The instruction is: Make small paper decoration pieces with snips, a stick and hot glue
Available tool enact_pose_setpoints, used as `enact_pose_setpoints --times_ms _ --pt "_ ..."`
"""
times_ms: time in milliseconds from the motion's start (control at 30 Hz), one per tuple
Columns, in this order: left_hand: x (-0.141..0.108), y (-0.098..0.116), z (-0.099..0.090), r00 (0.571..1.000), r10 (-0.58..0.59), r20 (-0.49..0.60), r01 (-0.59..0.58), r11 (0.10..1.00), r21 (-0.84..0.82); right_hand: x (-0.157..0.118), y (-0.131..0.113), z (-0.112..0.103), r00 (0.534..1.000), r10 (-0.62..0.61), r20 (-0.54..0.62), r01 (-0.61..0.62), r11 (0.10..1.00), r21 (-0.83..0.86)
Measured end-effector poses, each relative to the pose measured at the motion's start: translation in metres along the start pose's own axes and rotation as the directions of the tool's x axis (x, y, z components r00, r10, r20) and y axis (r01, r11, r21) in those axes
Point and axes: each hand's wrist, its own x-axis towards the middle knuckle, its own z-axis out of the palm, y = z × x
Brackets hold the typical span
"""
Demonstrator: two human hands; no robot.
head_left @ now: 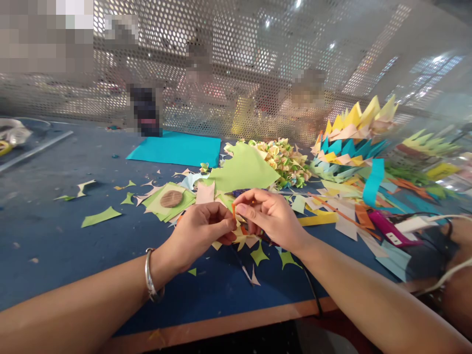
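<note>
Between the fingertips of both hands is a small orange paper strip (233,211), seen nearly edge-on. My left hand (201,226), with a silver bangle at the wrist, pinches its lower end. The thumb and forefinger of my right hand (271,216) close on its upper end. Behind the hands lie a large light green paper sheet (243,169) and a dark pen-like tool (245,192), partly covered. To the left, a round brown disc (171,198) rests on a stack of green paper pieces (160,209). Star-shaped green offcuts (259,253) lie just below my right hand.
A blue paper sheet (177,149) lies at the back. A heap of small folded paper pieces (283,160) stands beside spiky stacks of coloured paper (352,137). At right are a magenta power strip (393,228) and cables. A perforated metal screen (236,64) rises behind the table.
</note>
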Motion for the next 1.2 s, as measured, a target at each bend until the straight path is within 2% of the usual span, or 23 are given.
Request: enact_pose_setpoints --times_ms 167,567,767,1033,1133,1200 --pt "-0.0002 0.0016 0.0003 1.000 -0.011 0.022 0.010 0.999 0.039 -0.0006 0.0002 -0.0004 0.999 0.012 0.041 -0.013 0.999 0.033" --pt "0.0010 0.0007 -0.0040 0.998 0.024 0.051 -0.030 0.992 0.120 -0.0007 -0.0024 -0.0004 1.000 0.000 0.028 0.000 1.000 -0.024" --pt "0.0015 0.0011 -0.0051 0.999 0.039 0.032 -0.045 0.972 0.233 -0.0016 -0.0020 -0.0010 0.999 0.003 0.038 -0.002 1.000 -0.024" --pt "0.0003 -0.0018 -0.0078 0.993 0.100 0.062 -0.116 0.914 0.388 -0.0012 -0.0014 -0.0007 0.999 -0.030 0.029 0.031 0.999 -0.042" --pt "0.0006 -0.0018 -0.0084 0.991 0.125 0.057 -0.137 0.924 0.357 -0.0011 -0.0009 -0.0014 0.999 -0.042 0.030 0.044 0.997 -0.063" --pt "0.0008 -0.0014 -0.0075 0.989 0.140 0.042 -0.146 0.954 0.261 -0.0015 -0.0008 -0.0017 0.999 -0.045 0.028 0.047 0.996 -0.076"
